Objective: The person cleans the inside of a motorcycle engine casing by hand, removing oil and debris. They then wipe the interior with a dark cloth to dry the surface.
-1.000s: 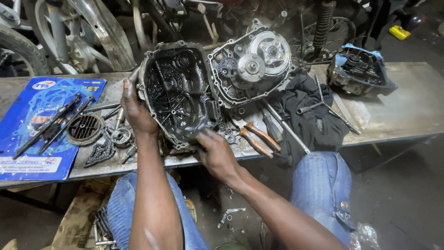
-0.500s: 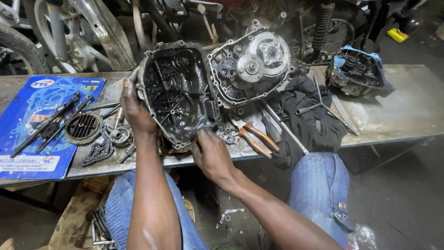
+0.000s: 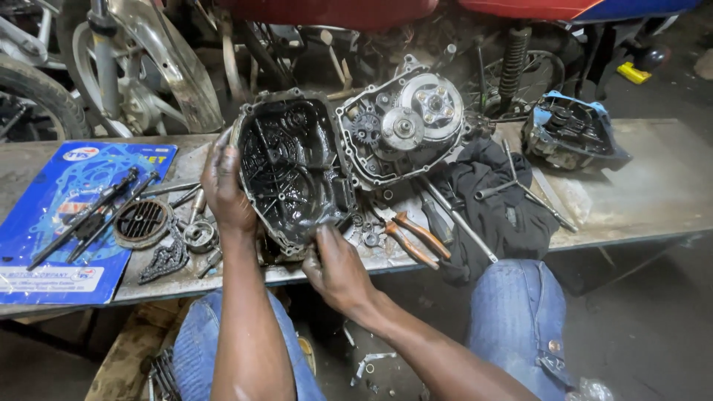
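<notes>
My left hand (image 3: 226, 189) grips the oily engine cover (image 3: 291, 167) at nine o'clock, my right hand (image 3: 336, 267) apparently pinching its six o'clock edge; long axis twelve-to-six

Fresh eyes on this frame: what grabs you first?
The oily black engine cover, tilted up at the middle of the bench with its inside facing the camera; the left hand grips its left edge and the right hand its lower corner. Right beside it sits the open engine case with bright gears and a clutch. A blue gasket packet lies at the far left.
</notes>
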